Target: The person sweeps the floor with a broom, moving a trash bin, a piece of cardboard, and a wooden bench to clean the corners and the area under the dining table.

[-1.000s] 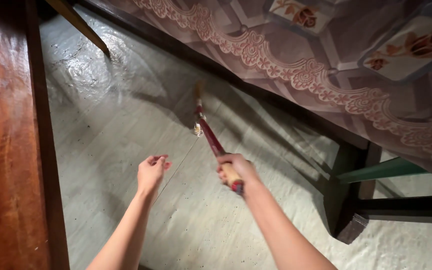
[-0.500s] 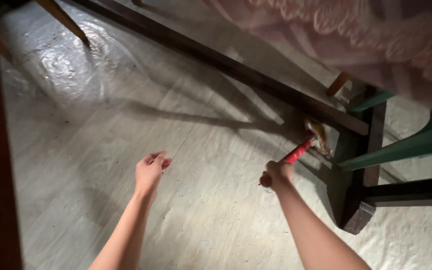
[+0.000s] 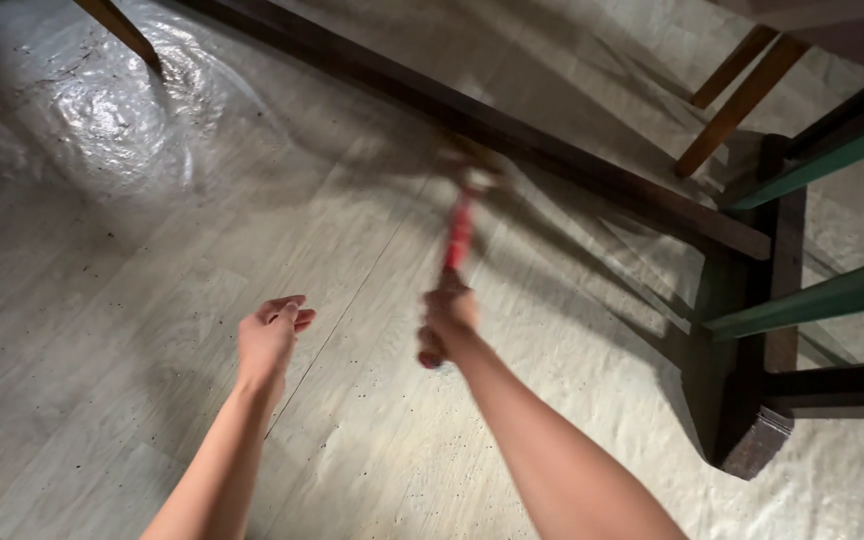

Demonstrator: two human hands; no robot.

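Since half a second ago the red-handled broom (image 3: 459, 228) has swung from the right, where its head was down by the dark table leg, over to the middle of the view; it now points up and away from the person, its head a motion blur near the long dark rail (image 3: 512, 140) of the table frame. The view has also shifted, so the patterned cloth that hung along the top right is gone from sight.

In the head view, the right hand (image 3: 447, 318) is wrapped tight around the lower end of the broom handle, fingers pressed together in a fist, with the red butt of the handle showing just below the hand. The broom's head is too blurred to tell whether it touches the floor (image 3: 132, 330). The left hand (image 3: 272, 335) holds nothing: it hangs over the pale wood-pattern floor, fingers loosely curled inward and apart from the broom, well to the left of the right hand. Small dark specks are scattered across the floor around both arms.

To the right stands the dark table leg (image 3: 742, 400) with its foot on the floor, and two green slats (image 3: 812, 300) jut in from the right edge. Two brown chair legs (image 3: 742, 85) slant at the upper right, and another (image 3: 122, 28) at the upper left, beside a shiny patch of floor.
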